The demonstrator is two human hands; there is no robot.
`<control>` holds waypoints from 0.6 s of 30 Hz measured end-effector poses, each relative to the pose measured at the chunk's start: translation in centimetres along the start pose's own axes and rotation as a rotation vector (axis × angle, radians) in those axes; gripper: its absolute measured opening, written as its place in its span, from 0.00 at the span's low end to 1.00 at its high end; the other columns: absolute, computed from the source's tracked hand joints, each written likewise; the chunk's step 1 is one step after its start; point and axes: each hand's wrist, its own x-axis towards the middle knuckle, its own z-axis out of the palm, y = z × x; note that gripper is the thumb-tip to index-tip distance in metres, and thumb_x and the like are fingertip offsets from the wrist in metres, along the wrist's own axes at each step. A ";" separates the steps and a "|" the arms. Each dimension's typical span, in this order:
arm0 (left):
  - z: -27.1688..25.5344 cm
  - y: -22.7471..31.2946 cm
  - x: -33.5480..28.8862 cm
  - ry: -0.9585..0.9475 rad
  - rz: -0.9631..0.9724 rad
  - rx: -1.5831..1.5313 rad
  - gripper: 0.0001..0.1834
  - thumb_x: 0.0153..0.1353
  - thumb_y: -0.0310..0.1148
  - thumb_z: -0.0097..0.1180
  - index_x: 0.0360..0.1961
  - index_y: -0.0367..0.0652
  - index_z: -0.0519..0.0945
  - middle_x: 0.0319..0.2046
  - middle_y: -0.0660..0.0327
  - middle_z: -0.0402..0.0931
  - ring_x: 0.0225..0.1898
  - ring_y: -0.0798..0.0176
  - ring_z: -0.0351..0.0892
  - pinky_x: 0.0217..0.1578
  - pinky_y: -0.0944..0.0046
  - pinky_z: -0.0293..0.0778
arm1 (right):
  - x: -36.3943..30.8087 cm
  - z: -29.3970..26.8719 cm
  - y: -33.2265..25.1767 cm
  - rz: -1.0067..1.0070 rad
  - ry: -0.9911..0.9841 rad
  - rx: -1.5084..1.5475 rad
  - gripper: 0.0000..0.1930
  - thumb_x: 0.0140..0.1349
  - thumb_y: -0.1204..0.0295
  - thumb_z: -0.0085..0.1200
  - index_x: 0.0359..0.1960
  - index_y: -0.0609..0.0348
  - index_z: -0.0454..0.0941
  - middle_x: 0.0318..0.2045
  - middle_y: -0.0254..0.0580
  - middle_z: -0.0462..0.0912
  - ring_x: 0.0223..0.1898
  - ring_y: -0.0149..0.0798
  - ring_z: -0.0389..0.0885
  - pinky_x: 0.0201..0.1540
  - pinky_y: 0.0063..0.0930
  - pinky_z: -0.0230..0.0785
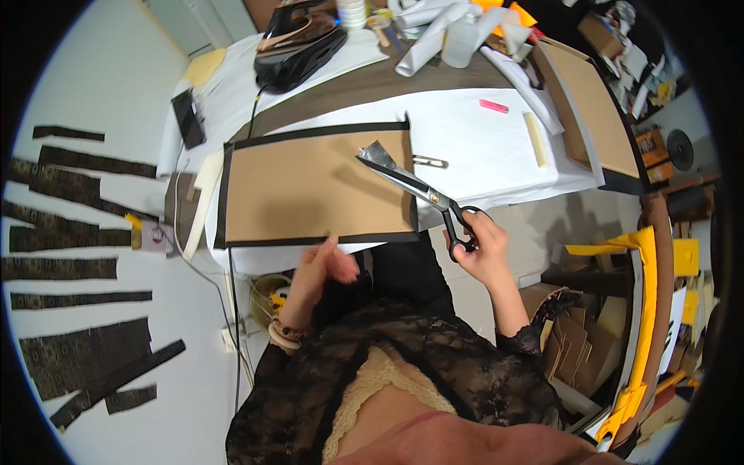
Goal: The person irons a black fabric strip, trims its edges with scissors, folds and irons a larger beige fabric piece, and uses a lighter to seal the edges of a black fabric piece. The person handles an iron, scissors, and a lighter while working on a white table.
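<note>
A pair of large black-handled scissors (418,188) is in my right hand (486,242), its fingers through and around the handle loops. The blades point up and left over a tan rectangular board (310,182) edged with black strips. Against the blade tips shows a small grey piece (377,154); whether the blades grip it, I cannot tell. My left hand (319,267) is at the board's near edge, thumb up by the black strip. Its other fingers look curled but are blurred, so I cannot tell whether they hold anything. A metal clip (431,161) lies by the board's right edge.
An iron (298,46) stands at the table's far left, near a phone (188,118). Paper rolls (432,43) lie at the back. A pink piece (494,105) and a box-like board (585,105) are to the right. Dark patterned strips (81,298) lie at left.
</note>
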 end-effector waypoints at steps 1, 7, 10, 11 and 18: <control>0.1 0.7 -0.7 0.065 0.228 0.050 0.21 0.69 0.43 0.47 0.35 0.32 0.79 0.25 0.57 0.79 0.23 0.63 0.79 0.23 0.66 0.76 | 0.1 -0.2 -0.5 -0.038 -0.033 -0.023 0.23 0.38 0.74 0.61 0.41 0.61 0.77 0.24 0.39 0.74 0.21 0.38 0.76 0.23 0.28 0.70; 0.0 7.4 -0.3 0.169 0.728 0.400 0.16 0.58 0.22 0.59 0.48 0.40 0.77 0.47 0.60 0.74 0.49 0.68 0.74 0.48 0.67 0.72 | 1.1 0.6 -3.0 -0.240 -0.224 -0.094 0.24 0.38 0.70 0.63 0.43 0.59 0.77 0.28 0.39 0.75 0.24 0.43 0.77 0.25 0.33 0.71; -1.7 5.7 0.2 0.153 0.711 0.228 0.11 0.58 0.21 0.61 0.42 0.38 0.78 0.41 0.61 0.76 0.44 0.69 0.76 0.46 0.68 0.73 | 1.2 1.4 -3.8 -0.284 -0.295 -0.082 0.27 0.36 0.71 0.64 0.44 0.59 0.77 0.29 0.39 0.75 0.25 0.43 0.77 0.27 0.33 0.72; -1.9 5.5 -0.1 0.200 0.697 0.122 0.08 0.58 0.21 0.60 0.39 0.37 0.79 0.38 0.61 0.78 0.42 0.70 0.77 0.45 0.69 0.73 | 1.0 1.6 -3.9 -0.279 -0.317 -0.078 0.27 0.35 0.72 0.64 0.44 0.59 0.77 0.29 0.39 0.75 0.26 0.43 0.77 0.27 0.34 0.72; -14.7 6.5 -2.6 1.344 1.110 1.098 0.04 0.54 0.23 0.61 0.31 0.40 0.79 0.25 0.60 0.75 0.23 0.61 0.74 0.25 0.66 0.70 | 0.4 2.8 -3.4 -0.152 -0.302 -0.020 0.25 0.36 0.77 0.61 0.43 0.61 0.76 0.27 0.41 0.75 0.25 0.45 0.77 0.26 0.33 0.70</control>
